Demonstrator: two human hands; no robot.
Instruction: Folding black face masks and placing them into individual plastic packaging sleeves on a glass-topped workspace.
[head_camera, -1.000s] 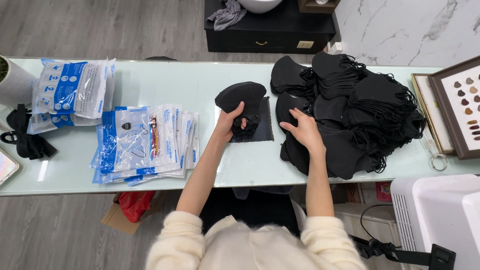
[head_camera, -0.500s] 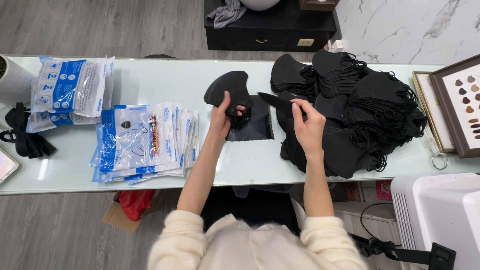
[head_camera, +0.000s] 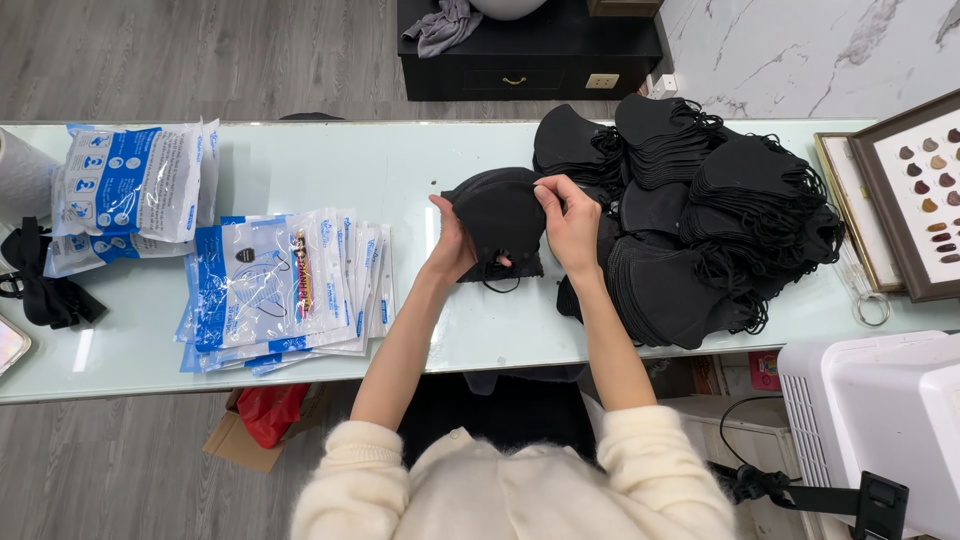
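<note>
Together, two hands (head_camera: 452, 245) (head_camera: 572, 222) hold one black mask (head_camera: 500, 215).

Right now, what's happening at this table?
A person in a cream sweater holds a black face mask up over the pale glass table with both hands: the left hand grips its left edge and the right hand its right edge. A big heap of black masks lies just to the right. To the left sits a fanned stack of blue-and-white packaging pouches, with another pile of pouches further left.
</note>
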